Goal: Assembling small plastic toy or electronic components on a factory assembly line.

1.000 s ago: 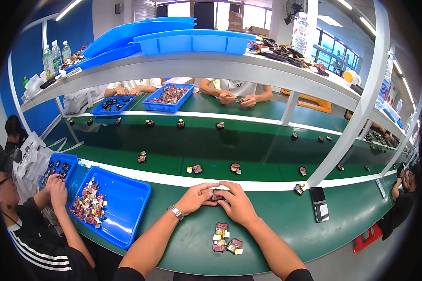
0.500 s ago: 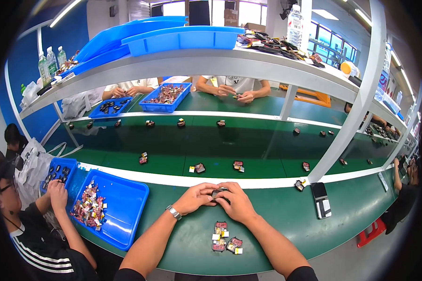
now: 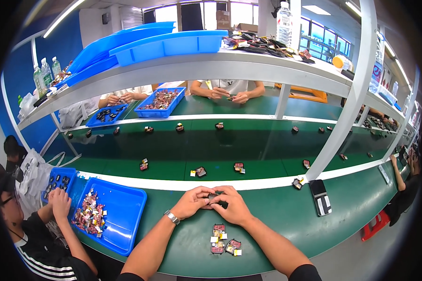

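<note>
My left hand (image 3: 191,202) and my right hand (image 3: 230,206) meet above the green tabletop. Between their fingers and thumbs they grip one small black plastic part (image 3: 213,197), mostly covered by the fingertips, so its inner side cannot be made out. Nearer to me, three small black-edged assemblies with red parts and white and yellow labels lie on the table: a pair (image 3: 217,232) close together and a single one (image 3: 233,247) at their right.
Left of my arm stands a blue tray (image 3: 139,220) with red-wired pieces, beside a co-worker's hands (image 3: 60,202). A flat black-and-white object (image 3: 320,199) lies at right. Spaced assemblies (image 3: 239,167) sit on the green strip beyond the white rail (image 3: 248,183). A white post (image 3: 335,124) rises at right.
My hands still hold the black part, now tipped so that more of its dark face shows. The whole view has shifted slightly; the three nearby assemblies have stayed put.
</note>
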### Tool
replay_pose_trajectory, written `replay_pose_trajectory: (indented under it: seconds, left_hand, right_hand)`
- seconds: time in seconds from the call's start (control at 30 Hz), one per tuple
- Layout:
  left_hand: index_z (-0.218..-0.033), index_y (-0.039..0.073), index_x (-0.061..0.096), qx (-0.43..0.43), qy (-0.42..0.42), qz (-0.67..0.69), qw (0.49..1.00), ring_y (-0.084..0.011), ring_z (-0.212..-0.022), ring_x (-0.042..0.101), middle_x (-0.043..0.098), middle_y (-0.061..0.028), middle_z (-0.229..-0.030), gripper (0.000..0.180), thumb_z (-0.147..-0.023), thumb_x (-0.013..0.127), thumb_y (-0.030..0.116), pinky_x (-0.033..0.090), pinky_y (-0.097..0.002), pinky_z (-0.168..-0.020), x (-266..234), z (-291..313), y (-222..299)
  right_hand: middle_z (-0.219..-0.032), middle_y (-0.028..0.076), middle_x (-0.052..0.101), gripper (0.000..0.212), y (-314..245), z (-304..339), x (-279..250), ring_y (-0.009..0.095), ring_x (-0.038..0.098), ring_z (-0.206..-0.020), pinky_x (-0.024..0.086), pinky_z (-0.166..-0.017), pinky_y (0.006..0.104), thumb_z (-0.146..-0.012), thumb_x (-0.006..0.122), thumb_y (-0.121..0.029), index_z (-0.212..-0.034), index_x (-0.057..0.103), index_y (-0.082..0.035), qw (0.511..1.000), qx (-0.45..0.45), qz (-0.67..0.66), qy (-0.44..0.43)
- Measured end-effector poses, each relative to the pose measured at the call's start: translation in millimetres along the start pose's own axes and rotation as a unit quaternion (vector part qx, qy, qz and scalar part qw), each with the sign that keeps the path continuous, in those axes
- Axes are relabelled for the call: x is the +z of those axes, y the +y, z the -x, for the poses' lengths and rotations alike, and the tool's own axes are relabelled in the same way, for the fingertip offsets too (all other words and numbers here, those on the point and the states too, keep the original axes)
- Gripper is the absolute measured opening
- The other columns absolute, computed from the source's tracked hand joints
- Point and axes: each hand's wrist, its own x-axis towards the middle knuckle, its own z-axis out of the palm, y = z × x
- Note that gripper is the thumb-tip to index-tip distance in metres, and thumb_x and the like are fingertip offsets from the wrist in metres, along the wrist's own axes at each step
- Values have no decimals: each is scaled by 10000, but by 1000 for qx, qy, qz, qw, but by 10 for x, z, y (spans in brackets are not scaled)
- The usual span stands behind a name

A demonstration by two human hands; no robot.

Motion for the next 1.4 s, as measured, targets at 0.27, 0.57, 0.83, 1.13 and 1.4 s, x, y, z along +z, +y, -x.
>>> replay_pose_trajectory:
  seconds: [0.27,0.57,0.83,1.13,1.4]
  left_hand:
    - [-1263,9,495,7,8,21,1000,-204,-1133,592,575,-122,-1243,306,-959,478,-12,541,-377,-960,-32,18,-7]
    - [-1253,18,504,1,23,40,999,-198,-1101,613,610,-112,-1190,282,-972,483,16,549,-373,-945,-26,3,-35]
    - [-1255,12,505,7,18,47,999,-216,-1124,610,613,-151,-1213,282,-973,488,4,549,-369,-952,-22,3,-70]
    - [-1239,13,515,16,49,56,997,-204,-1099,624,611,-142,-1211,272,-968,510,16,557,-348,-940,-11,-20,-56]
    - [-1234,22,517,25,58,60,996,-211,-1096,628,609,-131,-1216,269,-966,535,46,560,-344,-935,-9,11,-52]
  right_hand:
    - [-1104,73,642,116,26,5,201,264,575,-1064,517,-864,354,-775,722,-51,-890,710,-61,993,-22,40,111]
    - [-1118,74,641,143,-6,3,182,255,579,-1052,526,-848,345,-779,721,-47,-921,727,-61,994,-3,11,108]
    - [-1119,46,663,164,61,30,210,260,584,-1076,497,-909,377,-774,728,-93,-937,748,-106,993,36,-13,108]
    - [-1193,74,620,210,38,-1,208,263,537,-1147,480,-935,376,-789,716,-92,-999,734,-101,995,16,-33,94]
    - [-1213,73,609,199,0,4,204,272,530,-1137,495,-900,347,-796,704,-69,-990,733,-98,994,21,-17,104]
